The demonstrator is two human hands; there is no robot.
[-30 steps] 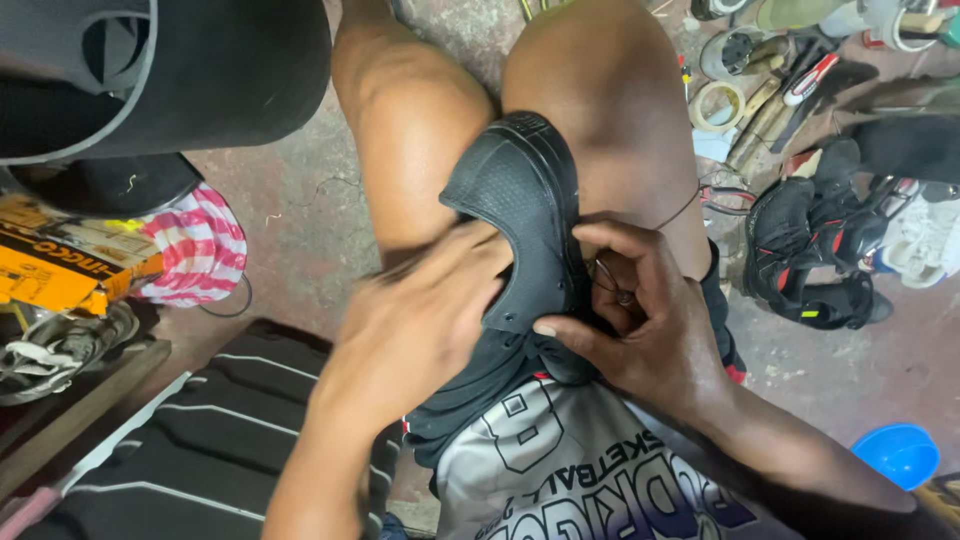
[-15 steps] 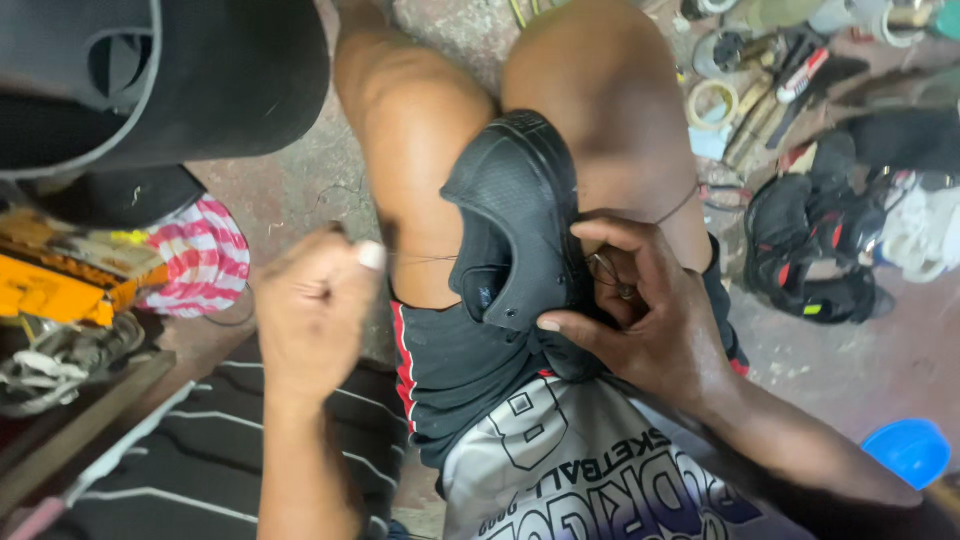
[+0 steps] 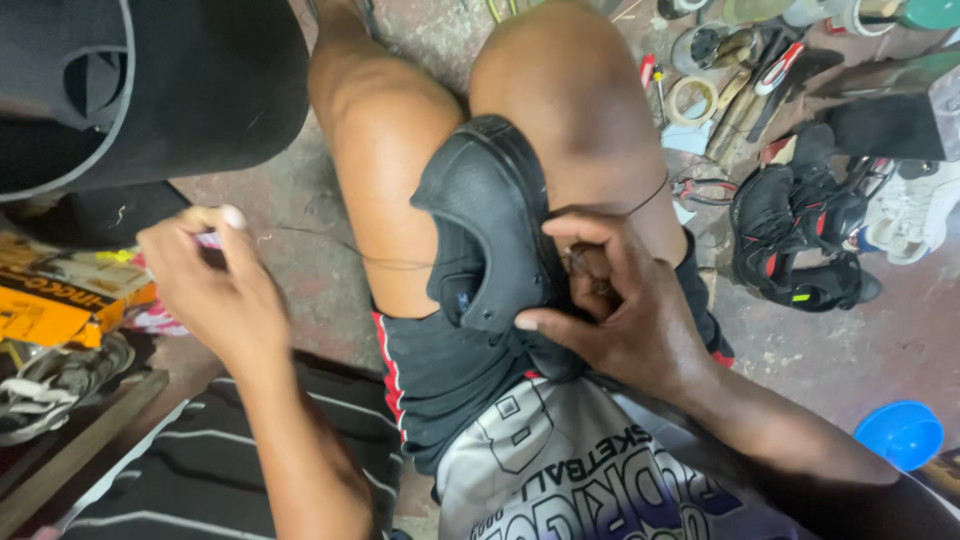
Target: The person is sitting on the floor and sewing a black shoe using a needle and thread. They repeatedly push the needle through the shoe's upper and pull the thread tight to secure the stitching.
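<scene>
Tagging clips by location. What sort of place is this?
Likely an informal shoe-repair spot on a concrete floor. A black shoe sits clamped between the knees with thread running off it, tools lie scattered nearby, and more shoes lie beside them.

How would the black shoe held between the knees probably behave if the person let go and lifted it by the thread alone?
The black shoe would probably dangle and swing, since the thread looks thin and joins it at one side. The upper looks soft, so it may flex, while the sole likely stays stiff. It seems light: the right hand steadies it alone while the left hand pulls.
</scene>
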